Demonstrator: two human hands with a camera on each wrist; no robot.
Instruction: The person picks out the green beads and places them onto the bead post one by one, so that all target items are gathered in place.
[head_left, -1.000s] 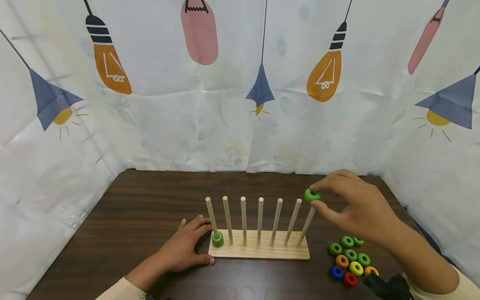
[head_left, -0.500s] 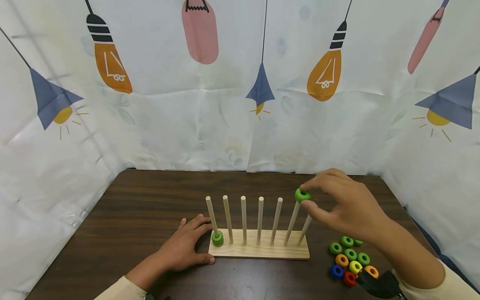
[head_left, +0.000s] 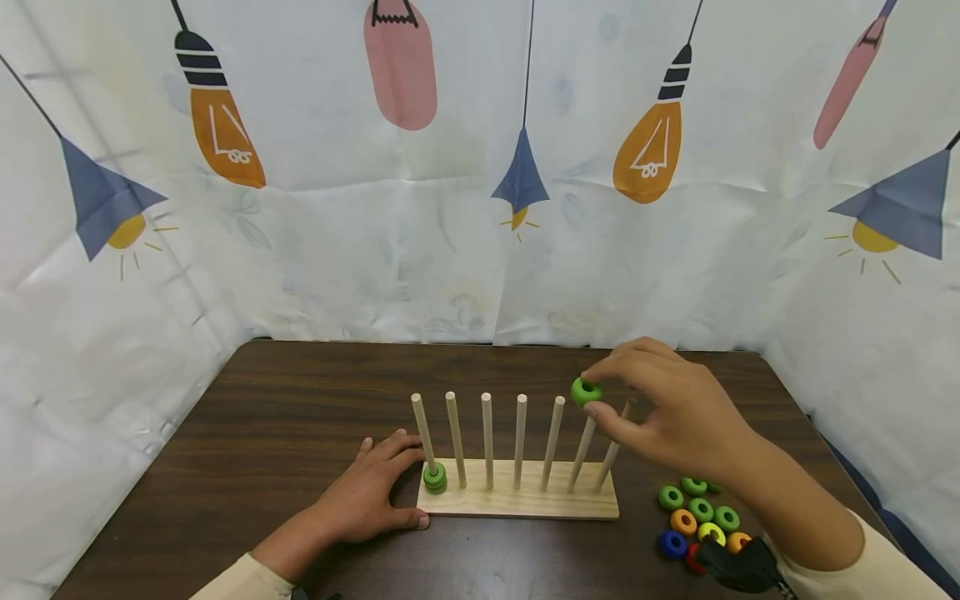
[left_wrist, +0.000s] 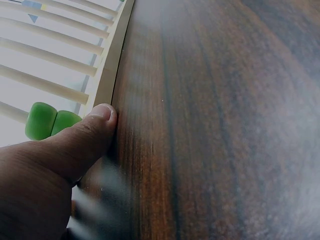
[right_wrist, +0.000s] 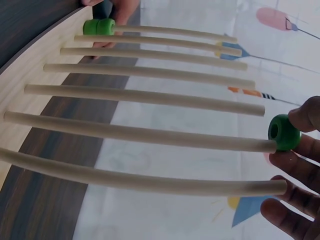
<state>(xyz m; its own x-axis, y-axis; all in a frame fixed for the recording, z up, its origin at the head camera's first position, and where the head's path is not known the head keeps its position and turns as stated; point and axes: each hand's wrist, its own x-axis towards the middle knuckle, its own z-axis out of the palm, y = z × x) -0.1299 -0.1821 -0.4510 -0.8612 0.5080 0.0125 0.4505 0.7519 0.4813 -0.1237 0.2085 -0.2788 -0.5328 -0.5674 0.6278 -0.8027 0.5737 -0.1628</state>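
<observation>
A wooden peg stand [head_left: 517,498] with several upright pegs lies on the table. Two green rings [head_left: 435,477] sit stacked on its leftmost peg, side by side in the left wrist view [left_wrist: 52,121]. My left hand [head_left: 375,492] holds the stand's left end, thumb at the front corner and fingers toward the back. Between thumb and fingertips, my right hand [head_left: 675,408] pinches another green ring [head_left: 586,392]. That ring is near the tip of the second peg from the right; in the right wrist view the ring [right_wrist: 284,132] is off the peg, its hole facing the pegs.
Right of the stand, loose rings lie grouped: several green rings [head_left: 701,509], orange ones [head_left: 683,522], a yellow ring [head_left: 711,533], a blue ring [head_left: 673,544] and a partly hidden red ring [head_left: 695,558]. A patterned white sheet [head_left: 360,250] hangs behind the brown table [head_left: 300,392].
My right hand has moved left with the green ring, from the rightmost peg's tip past the tip of the second peg from the right. The left hand and stand have stayed put.
</observation>
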